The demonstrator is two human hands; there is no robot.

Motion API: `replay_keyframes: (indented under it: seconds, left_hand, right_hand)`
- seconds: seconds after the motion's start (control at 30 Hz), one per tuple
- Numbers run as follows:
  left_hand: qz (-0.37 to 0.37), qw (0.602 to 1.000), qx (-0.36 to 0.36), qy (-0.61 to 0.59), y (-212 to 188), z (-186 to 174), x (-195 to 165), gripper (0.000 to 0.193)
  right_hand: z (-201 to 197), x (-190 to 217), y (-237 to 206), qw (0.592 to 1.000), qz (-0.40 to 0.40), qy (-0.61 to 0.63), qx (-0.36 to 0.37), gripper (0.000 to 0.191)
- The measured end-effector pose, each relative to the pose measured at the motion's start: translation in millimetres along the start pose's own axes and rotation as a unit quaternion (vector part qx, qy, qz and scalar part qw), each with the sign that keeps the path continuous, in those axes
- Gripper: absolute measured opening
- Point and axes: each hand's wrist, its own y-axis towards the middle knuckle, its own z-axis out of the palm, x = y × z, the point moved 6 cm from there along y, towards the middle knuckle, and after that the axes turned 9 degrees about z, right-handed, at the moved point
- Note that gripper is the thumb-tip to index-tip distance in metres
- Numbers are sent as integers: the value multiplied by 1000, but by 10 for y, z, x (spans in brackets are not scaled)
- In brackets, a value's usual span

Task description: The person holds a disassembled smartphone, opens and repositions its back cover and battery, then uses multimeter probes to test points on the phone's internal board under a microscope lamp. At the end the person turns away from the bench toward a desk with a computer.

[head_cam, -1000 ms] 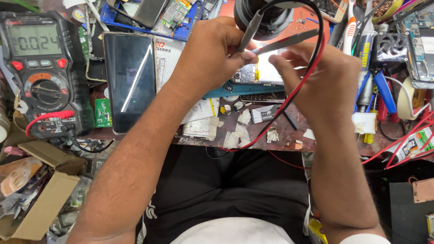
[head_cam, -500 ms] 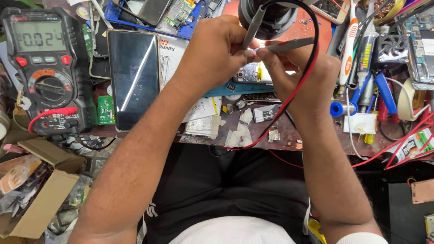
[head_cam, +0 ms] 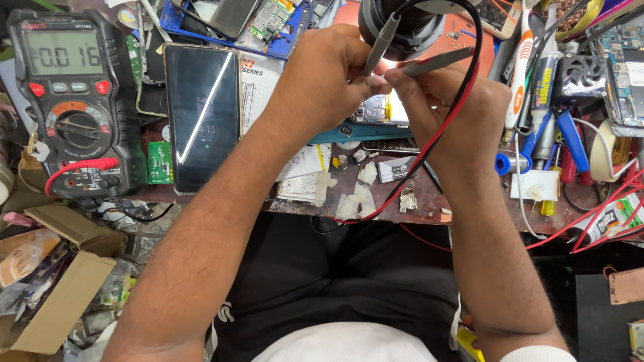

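Observation:
My left hand (head_cam: pixel 322 80) pinches a grey probe (head_cam: pixel 380 45) that slants up and to the right. A second grey probe (head_cam: pixel 436 62), lying nearly level, is gripped by my right hand (head_cam: pixel 446 110). Both probe tips meet over a small circuit board (head_cam: pixel 373 110) partly hidden under my fingers. A red lead (head_cam: pixel 451 110) and a black lead (head_cam: pixel 437 100) loop from the probes around my right wrist. The black multimeter (head_cam: pixel 70 100) with a lit display and red plug sits at the far left.
A dark phone (head_cam: pixel 201 114) lies screen up beside the multimeter. A black round lens body (head_cam: pixel 402 23) stands behind my hands. Screwdrivers, blue-handled pliers (head_cam: pixel 557 134) and tubes crowd the right side. Paper scraps (head_cam: pixel 355 194) litter the desk edge. Cardboard boxes (head_cam: pixel 60 302) sit lower left.
Both hands have drawn closer together and shifted slightly down in view, with the probe tips kept on the small board. The multimeter's reading has changed.

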Motion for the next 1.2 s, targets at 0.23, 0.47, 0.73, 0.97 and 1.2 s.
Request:
replay_keyframes:
  seconds: [0.23,0.47,0.73,0.97,1.2]
  left_hand:
    - [1,1000,-4,-4,4,6,-4,17]
    - [-14,1000,5,10,5,10,-1,15]
    - [8,1000,-4,-1,-1,-8,-35,16]
    - [6,1000,-19,-11,-12,-18,-31,15]
    - [-2,1000,-6,-1,-16,2,-13,17]
  right_hand:
    - [-15,27,-3,1000,-14,-20,-8,13]
    - [-15,55,9,999,-10,-34,-15,11]
    - [-11,71,26,999,-7,-44,-4,12]
    - [-41,119,61,999,14,-11,33,18]
    - [-92,98,16,1000,12,8,5,16]
